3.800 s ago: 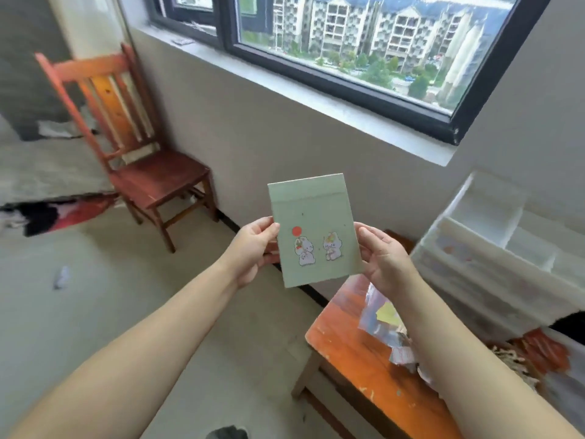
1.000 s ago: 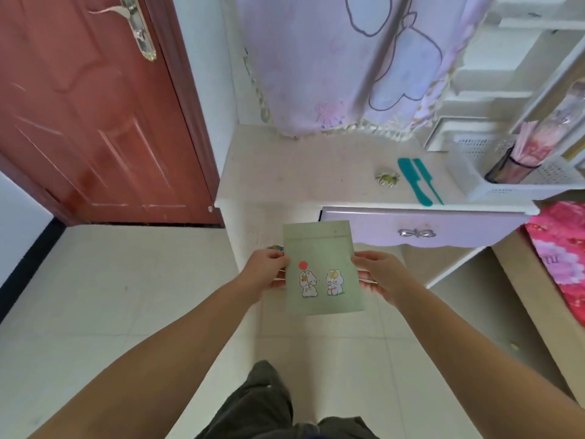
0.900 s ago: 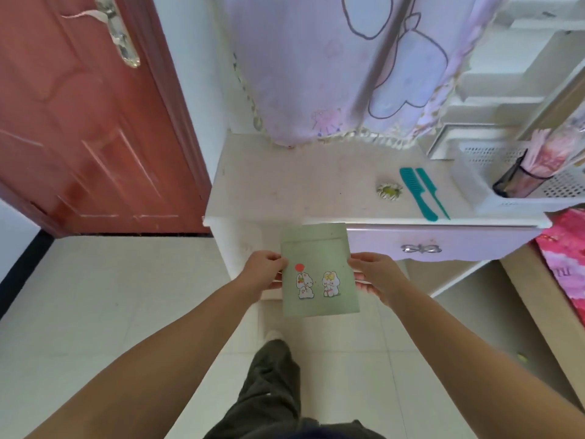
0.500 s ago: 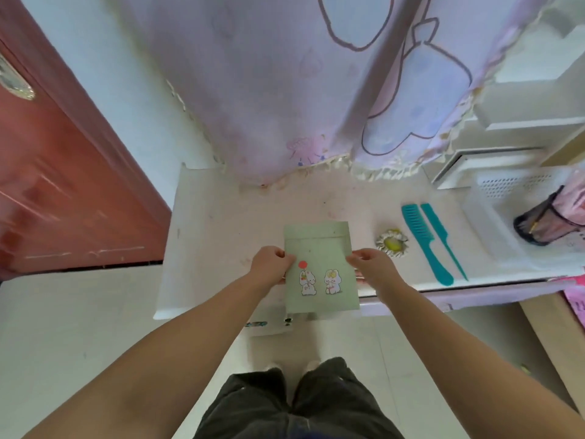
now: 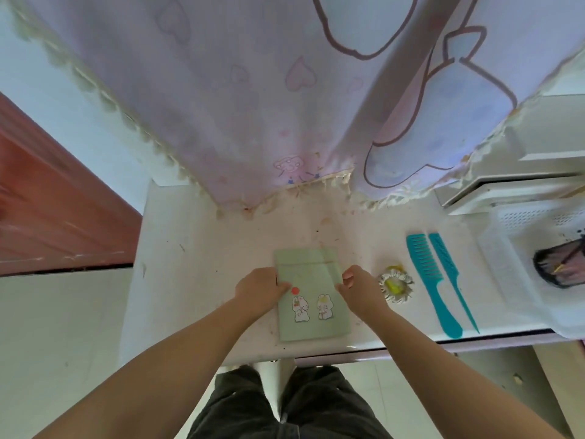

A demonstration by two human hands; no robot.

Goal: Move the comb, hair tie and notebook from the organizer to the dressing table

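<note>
Setting down the last item is the step in hand: the dressing table (image 5: 202, 248) carries the notebook (image 5: 311, 296) lying flat near its front edge, so the next move, by judgement, calls only for both hands to let go and lift clear without dragging the cover. Behind the notebook a pale printed cloth (image 5: 285, 106) hangs down to the table's rear edge. To the right of the notebook, at the table's far right end, stands a white basket (image 5: 519, 223). Between basket and notebook lie two teal pieces, the comb (image 5: 427, 274) and a thinner tail comb just beside it, both flat and well apart from the notebook. The hair tie (image 5: 395, 286) rests between comb and notebook, just beside the right hand. Both forearms reach forward from the bottom of the view and converge on the notebook. The left hand (image 5: 258, 291) is curled, pinching the notebook's left edge with the thumb on the cover. The right hand (image 5: 356, 286) is loosely curled at the right edge, fingertips touching it; a firm grip cannot be confirmed.
</note>
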